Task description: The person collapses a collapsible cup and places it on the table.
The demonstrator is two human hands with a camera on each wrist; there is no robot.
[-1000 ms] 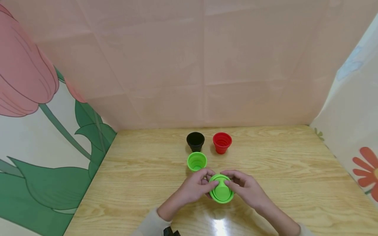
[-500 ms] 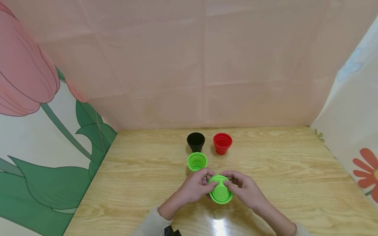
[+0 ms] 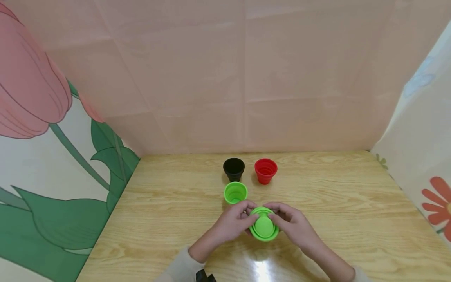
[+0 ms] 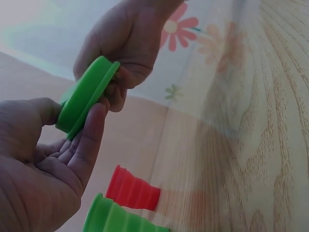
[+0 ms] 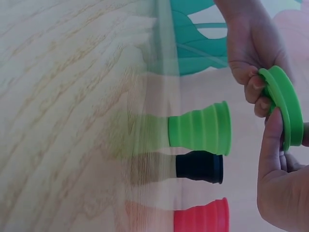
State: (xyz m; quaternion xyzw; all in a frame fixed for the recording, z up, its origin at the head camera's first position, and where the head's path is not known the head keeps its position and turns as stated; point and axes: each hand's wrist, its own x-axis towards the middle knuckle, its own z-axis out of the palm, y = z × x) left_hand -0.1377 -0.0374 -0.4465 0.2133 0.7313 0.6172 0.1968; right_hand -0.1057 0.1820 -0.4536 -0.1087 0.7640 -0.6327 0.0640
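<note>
A green collapsible cup [image 3: 264,228], pressed nearly flat, is held up over the table between both hands. My left hand [image 3: 230,222] pinches its left side, thumb on the face toward me and fingers behind. On the opposite side my right hand [image 3: 297,227] grips it the same way. In the left wrist view the flattened cup [image 4: 84,96] appears edge-on, as a thick disc with a protruding rim. Just beyond the left fingers stands a second green cup [image 3: 235,192], extended and upright.
A black cup [image 3: 233,168] and a red cup [image 3: 266,170] stand upright, mouths up, behind the extended green one. The wooden table [image 3: 169,196] ends at a pink backdrop [image 3: 197,78]. Flower-printed panels [image 3: 95,176] rise at the sides.
The held cup has tipped slightly, and its centre now looks like a rounder, flatter disc. Both thumbs have shifted a little on it. The standing cups have not moved.
</note>
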